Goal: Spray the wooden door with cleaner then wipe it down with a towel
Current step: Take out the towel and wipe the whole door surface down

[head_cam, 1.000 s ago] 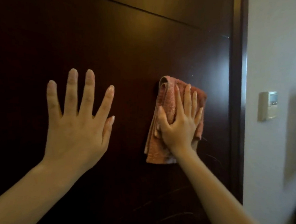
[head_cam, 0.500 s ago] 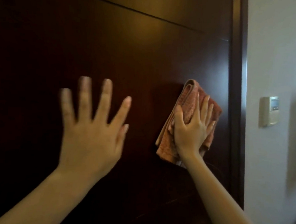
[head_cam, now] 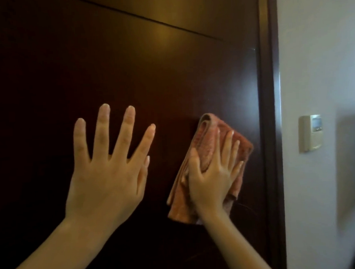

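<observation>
A dark brown wooden door (head_cam: 148,74) fills most of the view. My right hand (head_cam: 213,173) presses a folded salmon-pink towel (head_cam: 208,141) flat against the door near its right edge, fingers straight and spread over the cloth. My left hand (head_cam: 110,170) lies flat on the door to the left of the towel, fingers spread wide and holding nothing. No spray bottle is in view.
The dark door frame (head_cam: 272,129) runs down the right side of the door. Beyond it is a white wall (head_cam: 316,44) with a small beige control panel (head_cam: 310,132). A thin groove (head_cam: 137,17) crosses the door's upper part.
My right hand slid the towel to the right and down along the door, then a little back to the left. My left hand shifted slightly right and stays flat on the door.
</observation>
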A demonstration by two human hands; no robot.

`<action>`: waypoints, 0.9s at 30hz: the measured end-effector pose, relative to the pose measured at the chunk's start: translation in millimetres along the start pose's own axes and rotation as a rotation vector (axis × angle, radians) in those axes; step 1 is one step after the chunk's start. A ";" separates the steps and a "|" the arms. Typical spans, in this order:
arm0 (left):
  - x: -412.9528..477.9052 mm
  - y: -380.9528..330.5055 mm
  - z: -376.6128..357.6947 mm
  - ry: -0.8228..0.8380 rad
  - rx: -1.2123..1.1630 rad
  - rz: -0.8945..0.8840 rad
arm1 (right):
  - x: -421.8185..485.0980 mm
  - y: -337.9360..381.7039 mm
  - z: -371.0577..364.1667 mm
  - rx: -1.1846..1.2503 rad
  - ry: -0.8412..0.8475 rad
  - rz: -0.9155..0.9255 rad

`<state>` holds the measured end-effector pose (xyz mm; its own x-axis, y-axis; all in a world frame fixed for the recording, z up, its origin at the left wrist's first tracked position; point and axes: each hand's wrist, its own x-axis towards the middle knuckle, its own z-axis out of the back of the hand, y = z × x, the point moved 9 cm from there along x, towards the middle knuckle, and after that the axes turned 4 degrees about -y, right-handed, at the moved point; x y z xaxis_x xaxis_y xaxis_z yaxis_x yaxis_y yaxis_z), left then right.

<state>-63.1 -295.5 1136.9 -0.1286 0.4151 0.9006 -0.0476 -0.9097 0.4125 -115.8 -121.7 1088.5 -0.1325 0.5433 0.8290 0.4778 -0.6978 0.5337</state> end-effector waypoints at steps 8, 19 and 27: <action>-4.3 -1.7 -2.3 -0.013 0.034 -0.007 | -6.5 3.6 -1.9 0.047 0.013 0.196; -4.3 -2.4 -1.9 -0.020 -0.021 0.002 | 94.2 -58.3 13.0 0.051 -0.001 0.097; -5.4 -2.6 -1.4 -0.024 -0.042 0.017 | 31.0 -108.5 27.7 0.010 -0.059 -0.102</action>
<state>-63.6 -295.3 1130.7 -0.1055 0.3991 0.9108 -0.0870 -0.9161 0.3914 -147.7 -16.2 1051.6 -0.1303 0.6381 0.7588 0.4734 -0.6324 0.6131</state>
